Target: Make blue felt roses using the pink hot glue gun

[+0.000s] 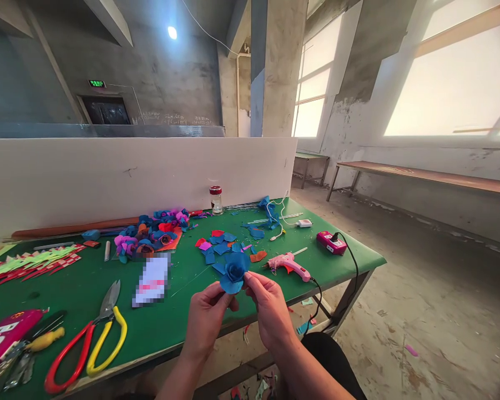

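Blue flower, just below the middle of the frame and over the green table, pinched narrowly between the thumb and fingers of both left hand and right hand. At lower left, scissors with red and yellow handles; right of centre, a pink glue gun, then loose petals, mostly blue, just past the flower, and left of them a heap of coloured flowers. Farther back, near the frame's middle, a clear jar upright under a red lid, contents too small to tell, close in front of a white panel.
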Demonstrator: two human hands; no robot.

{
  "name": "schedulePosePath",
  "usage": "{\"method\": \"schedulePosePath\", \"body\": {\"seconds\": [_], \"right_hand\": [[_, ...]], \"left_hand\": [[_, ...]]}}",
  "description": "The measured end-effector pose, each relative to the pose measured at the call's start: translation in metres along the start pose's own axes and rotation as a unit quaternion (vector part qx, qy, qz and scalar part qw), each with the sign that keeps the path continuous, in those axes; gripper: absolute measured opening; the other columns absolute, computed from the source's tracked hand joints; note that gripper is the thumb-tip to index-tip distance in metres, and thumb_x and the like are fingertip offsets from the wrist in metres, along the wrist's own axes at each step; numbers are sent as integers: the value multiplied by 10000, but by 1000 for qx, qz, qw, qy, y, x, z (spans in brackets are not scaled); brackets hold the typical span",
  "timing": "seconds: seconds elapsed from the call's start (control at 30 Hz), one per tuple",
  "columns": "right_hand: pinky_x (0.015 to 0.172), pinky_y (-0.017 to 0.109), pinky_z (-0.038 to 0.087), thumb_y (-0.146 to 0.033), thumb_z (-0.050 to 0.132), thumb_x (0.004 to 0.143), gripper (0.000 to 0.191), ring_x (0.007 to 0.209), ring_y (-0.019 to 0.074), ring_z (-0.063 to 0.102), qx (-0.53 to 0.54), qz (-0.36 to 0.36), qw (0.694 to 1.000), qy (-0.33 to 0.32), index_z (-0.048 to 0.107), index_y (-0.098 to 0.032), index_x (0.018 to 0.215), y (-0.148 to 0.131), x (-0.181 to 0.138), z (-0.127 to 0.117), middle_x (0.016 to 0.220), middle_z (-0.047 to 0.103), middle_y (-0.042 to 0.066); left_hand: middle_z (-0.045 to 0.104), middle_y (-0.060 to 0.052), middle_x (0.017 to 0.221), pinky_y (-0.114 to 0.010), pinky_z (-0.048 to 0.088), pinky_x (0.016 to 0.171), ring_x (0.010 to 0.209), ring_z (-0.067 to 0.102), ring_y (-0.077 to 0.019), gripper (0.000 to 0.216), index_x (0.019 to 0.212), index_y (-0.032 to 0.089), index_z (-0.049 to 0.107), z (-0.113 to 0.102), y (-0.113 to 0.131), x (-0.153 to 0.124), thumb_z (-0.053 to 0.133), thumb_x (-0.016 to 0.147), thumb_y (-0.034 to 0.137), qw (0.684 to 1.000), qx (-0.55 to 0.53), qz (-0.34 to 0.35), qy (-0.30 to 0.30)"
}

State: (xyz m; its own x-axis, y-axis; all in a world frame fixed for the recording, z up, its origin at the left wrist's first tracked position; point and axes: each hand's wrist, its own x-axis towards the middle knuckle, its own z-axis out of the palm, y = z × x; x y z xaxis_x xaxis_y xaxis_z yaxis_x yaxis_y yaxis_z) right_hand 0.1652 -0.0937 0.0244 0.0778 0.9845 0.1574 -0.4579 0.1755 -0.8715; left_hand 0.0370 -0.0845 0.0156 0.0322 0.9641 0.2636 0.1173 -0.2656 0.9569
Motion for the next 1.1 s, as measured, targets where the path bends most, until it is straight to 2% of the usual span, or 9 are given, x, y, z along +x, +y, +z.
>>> {"method": "schedulePosePath", "body": {"seconds": [0.27, 0.43, 0.6, 0.77, 0.97, 1.1], "right_hand": [[647, 260, 317, -420, 643, 818, 296, 674, 135, 325, 16, 10, 1000, 7, 614, -172, 660, 5, -1, 0, 653, 452, -11], [691, 272, 359, -427, 673, 788, 254, 716, 149, 390, 33, 20, 999, 21, 659, -179, 733, 9, 0, -1, 695, 518, 6], [659, 260, 363, -425, 694, 768, 236, 718, 155, 431, 47, 20, 999, 14, 671, -191, 741, 12, 1, -2, 690, 551, 6], [663, 255, 381, -390, 718, 733, 228, 714, 152, 465, 77, 43, 996, 21, 697, -197, 851, 11, 3, -2, 777, 617, 16], [685, 263, 405, -338, 699, 726, 154, 710, 153, 484, 112, 41, 993, -4, 680, -189, 759, 8, 6, -4, 745, 616, 12], [689, 261, 407, -298, 673, 717, 155, 723, 155, 502, 79, 41, 996, -7, 711, -186, 817, 6, 6, -5, 780, 649, 21]], "left_hand": [[606, 10, 541, -236, 405, 580, 562, 513, -140, 210, 658, 194, 723, 1, 5, -1, 690, 749, 381, 1000, 12, 0, 8], [594, 14, 546, -235, 418, 557, 546, 516, -138, 171, 725, 201, 756, 3, 10, -3, 681, 745, 354, 1000, 6, 20, 14], [592, 14, 550, -230, 426, 533, 530, 525, -135, 152, 690, 200, 749, 4, 10, -2, 685, 730, 332, 999, 8, 36, 22], [591, 10, 551, -227, 428, 532, 530, 527, -136, 189, 648, 202, 737, 4, 9, -2, 675, 746, 352, 999, 18, 38, 31], [606, 2, 572, -234, 428, 533, 532, 536, -143, 168, 749, 215, 779, 4, 7, -2, 700, 730, 362, 999, 11, 33, 32], [606, 2, 535, -238, 427, 525, 519, 543, -148, 187, 716, 210, 776, 5, 7, -2, 714, 711, 386, 999, 6, 22, 42]]}}
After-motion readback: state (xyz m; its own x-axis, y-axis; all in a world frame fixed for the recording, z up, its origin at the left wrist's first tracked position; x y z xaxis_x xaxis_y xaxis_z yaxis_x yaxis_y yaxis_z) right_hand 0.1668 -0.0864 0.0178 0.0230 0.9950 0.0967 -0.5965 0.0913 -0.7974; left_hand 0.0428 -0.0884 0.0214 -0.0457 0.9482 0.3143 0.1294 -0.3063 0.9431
